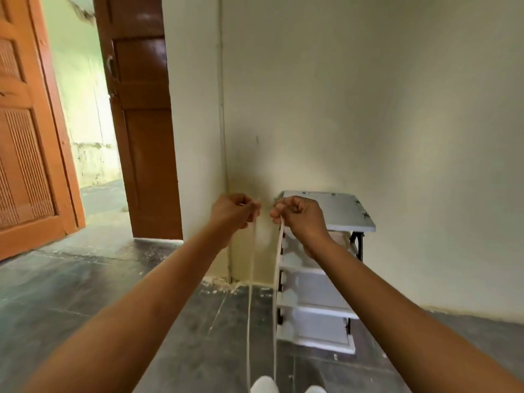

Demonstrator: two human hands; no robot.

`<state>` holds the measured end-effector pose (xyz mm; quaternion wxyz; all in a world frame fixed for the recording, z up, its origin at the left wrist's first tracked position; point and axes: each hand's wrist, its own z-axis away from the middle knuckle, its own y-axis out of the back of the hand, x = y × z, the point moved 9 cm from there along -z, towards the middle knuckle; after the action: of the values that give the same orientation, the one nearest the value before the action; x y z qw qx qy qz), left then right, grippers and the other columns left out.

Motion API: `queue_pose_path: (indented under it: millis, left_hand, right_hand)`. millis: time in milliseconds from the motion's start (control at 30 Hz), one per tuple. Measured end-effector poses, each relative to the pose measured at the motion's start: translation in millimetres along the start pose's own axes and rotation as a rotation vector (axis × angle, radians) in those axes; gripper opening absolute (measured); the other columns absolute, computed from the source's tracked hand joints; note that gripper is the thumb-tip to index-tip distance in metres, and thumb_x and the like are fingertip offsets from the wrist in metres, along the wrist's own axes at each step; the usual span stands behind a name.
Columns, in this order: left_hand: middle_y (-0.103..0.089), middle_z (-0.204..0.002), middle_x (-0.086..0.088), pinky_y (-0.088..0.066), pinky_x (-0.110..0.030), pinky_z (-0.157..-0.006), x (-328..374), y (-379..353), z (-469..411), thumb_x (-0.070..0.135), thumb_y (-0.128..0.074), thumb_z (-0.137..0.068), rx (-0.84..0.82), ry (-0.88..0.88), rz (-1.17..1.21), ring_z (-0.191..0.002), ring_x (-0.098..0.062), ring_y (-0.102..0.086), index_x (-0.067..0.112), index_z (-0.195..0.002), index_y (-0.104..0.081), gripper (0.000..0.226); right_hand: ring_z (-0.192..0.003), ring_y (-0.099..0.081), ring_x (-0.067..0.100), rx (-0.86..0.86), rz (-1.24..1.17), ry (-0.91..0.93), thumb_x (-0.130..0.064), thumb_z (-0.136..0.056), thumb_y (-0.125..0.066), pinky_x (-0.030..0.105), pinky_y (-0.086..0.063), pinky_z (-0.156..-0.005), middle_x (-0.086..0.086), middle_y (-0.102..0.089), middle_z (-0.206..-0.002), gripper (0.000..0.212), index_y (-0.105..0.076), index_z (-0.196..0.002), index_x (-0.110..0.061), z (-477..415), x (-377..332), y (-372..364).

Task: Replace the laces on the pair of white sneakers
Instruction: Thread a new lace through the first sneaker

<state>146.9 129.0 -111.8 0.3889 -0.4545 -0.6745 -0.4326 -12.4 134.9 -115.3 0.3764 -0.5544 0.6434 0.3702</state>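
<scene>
While level side by side, the left hand (pixel 233 214) and right hand (pixel 298 219) each pinch an end of seemingly one lace (pixel 249 321).

Home, entry rm: white shoe rack (pixel 337 211) just behind rt hand (pixel 300 219), wooden door (pixel 141 137) left of lt hand (pixel 232 214), dark stone floor (pixel 71 279) below.
</scene>
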Motion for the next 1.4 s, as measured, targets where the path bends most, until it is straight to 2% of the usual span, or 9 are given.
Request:
queue_pose_path:
  millis: [67,133,267,333,433,567,733,967,1400]
  left_hand:
    - [-0.064,-0.079,-0.010,-0.050,-0.021,-0.062,22,6,-9,0.018,-0.066,-0.087,0.010,-0.039,-0.040,-0.066,-0.015,-0.057,0.004,-0.088,-0.068,0.014]
    - [-0.063,-0.077,-0.012,-0.052,-0.020,-0.060,34,10,-11,0.014,-0.067,-0.086,0.014,-0.051,-0.044,-0.064,-0.016,-0.057,0.002,-0.087,-0.068,0.011]
    - [-0.064,-0.075,-0.012,-0.054,-0.017,-0.057,37,11,-3,0.005,-0.066,-0.085,0.023,-0.070,-0.037,-0.062,-0.017,-0.059,0.001,-0.087,-0.067,0.004]
    - [-0.065,-0.076,-0.012,-0.055,-0.022,-0.063,39,12,0,0.003,-0.066,-0.085,0.031,-0.086,-0.021,-0.064,-0.018,-0.060,0.004,-0.084,-0.066,0.001]
    - [-0.066,-0.077,-0.011,-0.054,-0.026,-0.066,44,12,2,0.004,-0.067,-0.084,0.027,-0.102,-0.014,-0.067,-0.018,-0.060,0.008,-0.082,-0.066,0.004]
    - [-0.063,-0.075,-0.004,-0.047,-0.024,-0.062,51,13,2,0.009,-0.069,-0.083,0.030,-0.117,-0.053,-0.067,-0.013,-0.055,0.012,-0.081,-0.067,0.004]
    - [-0.064,-0.076,-0.007,-0.051,-0.029,-0.068,51,15,4,0.010,-0.070,-0.082,0.043,-0.105,-0.030,-0.069,-0.017,-0.056,0.014,-0.078,-0.067,0.007]
    - [-0.064,-0.075,-0.004,-0.051,-0.025,-0.065,57,15,4,0.011,-0.070,-0.083,0.047,-0.124,-0.058,-0.068,-0.015,-0.057,0.015,-0.077,-0.066,0.008]
    - [-0.064,-0.075,-0.004,-0.051,-0.025,-0.067,51,17,1,0.012,-0.069,-0.084,0.034,-0.127,-0.074,-0.069,-0.014,-0.057,0.016,-0.077,-0.065,0.008]
  right_hand:
    - [-0.081,-0.066,0.024,-0.007,0.058,0.047,-0.003,-0.090,-0.056,0.037,-0.052,-0.087,0.010,-0.068,-0.080,0.009,-0.064,-0.088,-0.003,-13,-21,0]
    - [-0.079,-0.063,0.020,-0.001,0.128,0.073,-0.004,-0.088,-0.059,0.035,-0.051,-0.083,0.007,-0.067,-0.083,0.008,-0.065,-0.091,-0.001,-21,-33,0]
    - [-0.058,-0.054,0.010,0.032,0.114,0.022,-0.004,-0.086,-0.063,0.020,-0.050,-0.058,0.004,-0.062,-0.076,0.012,-0.067,-0.094,0.003,-24,-31,0]
    - [-0.060,-0.055,0.009,0.026,0.086,-0.003,-0.003,-0.086,-0.063,0.018,-0.050,-0.059,0.004,-0.062,-0.074,0.012,-0.067,-0.095,0.003,-21,-27,-3]
    - [-0.062,-0.056,0.013,0.022,0.114,0.001,-0.003,-0.087,-0.062,0.029,-0.052,-0.069,0.005,-0.061,-0.068,0.012,-0.068,-0.094,0.003,-19,-29,-6]
    - [-0.070,-0.057,0.016,0.001,0.153,0.018,-0.008,-0.086,-0.063,0.035,-0.052,-0.077,0.009,-0.065,-0.078,0.009,-0.069,-0.090,-0.003,-18,-38,-11]
    - [-0.069,-0.055,0.013,0.021,0.114,-0.011,-0.011,-0.086,-0.065,0.029,-0.048,-0.073,0.002,-0.063,-0.078,0.012,-0.071,-0.094,-0.005,-17,-38,-13]
    - [-0.061,-0.055,0.010,0.027,0.044,-0.040,-0.008,-0.086,-0.064,0.020,-0.047,-0.062,0.001,-0.062,-0.071,0.007,-0.069,-0.089,-0.005,-12,-35,-12]
    - [-0.061,-0.057,0.011,0.013,0.007,-0.048,-0.006,-0.087,-0.062,0.024,-0.049,-0.065,0.003,-0.062,-0.068,0.007,-0.069,-0.089,-0.004,-14,-29,-14]
